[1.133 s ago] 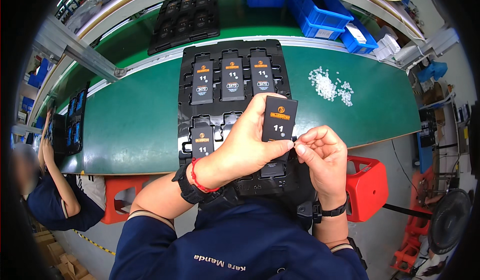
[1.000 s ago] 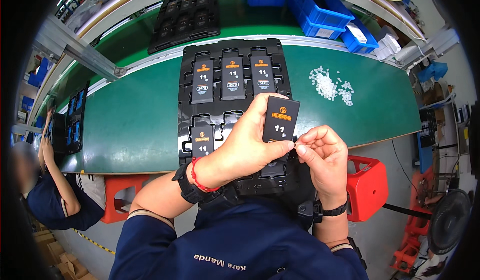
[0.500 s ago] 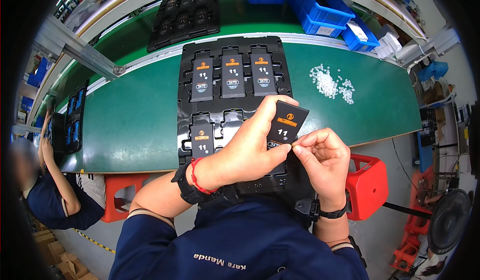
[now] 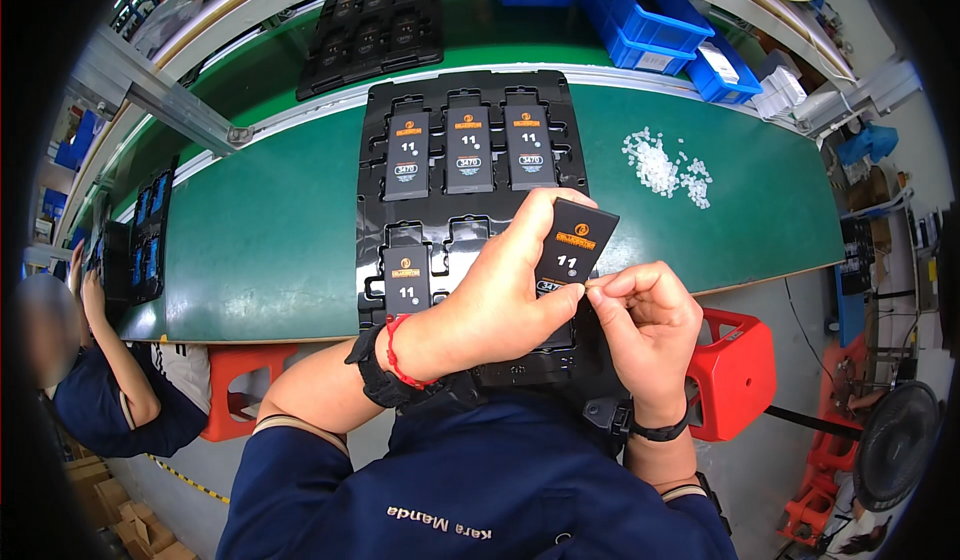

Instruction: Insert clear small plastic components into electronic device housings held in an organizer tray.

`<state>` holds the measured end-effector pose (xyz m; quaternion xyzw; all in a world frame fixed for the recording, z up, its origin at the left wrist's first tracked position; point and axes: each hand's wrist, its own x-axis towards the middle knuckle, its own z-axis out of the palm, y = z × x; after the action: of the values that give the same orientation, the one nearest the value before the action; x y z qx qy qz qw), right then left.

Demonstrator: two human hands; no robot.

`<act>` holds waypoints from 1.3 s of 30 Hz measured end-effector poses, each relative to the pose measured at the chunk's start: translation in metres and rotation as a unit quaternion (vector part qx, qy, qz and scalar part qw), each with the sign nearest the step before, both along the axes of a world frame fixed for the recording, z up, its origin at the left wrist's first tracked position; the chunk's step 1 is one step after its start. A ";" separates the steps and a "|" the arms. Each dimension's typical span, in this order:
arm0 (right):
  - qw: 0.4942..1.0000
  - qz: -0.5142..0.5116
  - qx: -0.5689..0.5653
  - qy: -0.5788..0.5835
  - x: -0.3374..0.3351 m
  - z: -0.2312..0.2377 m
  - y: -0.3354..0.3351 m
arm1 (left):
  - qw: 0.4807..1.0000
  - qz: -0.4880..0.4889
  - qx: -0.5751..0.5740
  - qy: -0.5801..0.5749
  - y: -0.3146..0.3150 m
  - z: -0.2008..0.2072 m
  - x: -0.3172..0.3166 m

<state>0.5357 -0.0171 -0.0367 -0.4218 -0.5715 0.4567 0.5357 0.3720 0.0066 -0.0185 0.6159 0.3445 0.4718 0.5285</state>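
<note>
A flat black phone battery (image 4: 580,240) with orange and white print is in my left hand (image 4: 495,305), tilted, the thumb across its lower front and the fingers behind it. My right hand (image 4: 652,335) pinches thumb and forefinger together at the battery's lower right corner; whatever is between those fingertips is too small to make out. Beneath both hands lies a black plastic tray (image 4: 474,208) with moulded slots. Three like batteries (image 4: 467,150) fill its far row, and another battery (image 4: 406,278) sits in the near left slot. My left forearm and hand hide part of the near row.
Small white plastic pieces (image 4: 655,168) lie heaped on the green table (image 4: 270,230) to the right. Blue bins (image 4: 650,20) and another black tray (image 4: 370,30) stand at the back. A red stool (image 4: 735,375) is at right. A co-worker (image 4: 110,380) sits at left.
Both hands keep nearly the same pose around the battery. My right fingertips have shifted very slightly at its lower corner. The co-worker's hand at left has moved a little.
</note>
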 end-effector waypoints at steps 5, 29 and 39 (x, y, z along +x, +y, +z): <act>0.999 -0.001 0.015 -0.041 0.002 0.001 0.002 | 0.998 -0.032 -0.046 0.034 -0.002 0.003 -0.003; 0.998 0.040 -0.034 0.044 0.004 -0.003 0.006 | 0.990 -0.018 -0.121 -0.068 0.001 -0.007 -0.001; 0.952 -0.120 0.010 -0.282 0.087 -0.029 0.106 | 0.982 0.044 -0.183 -0.035 -0.014 0.022 -0.053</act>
<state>0.6222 0.0886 -0.0653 -0.5935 -0.6488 0.2456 0.4080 0.3195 -0.0079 0.0035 0.4764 0.4330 0.4447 0.6227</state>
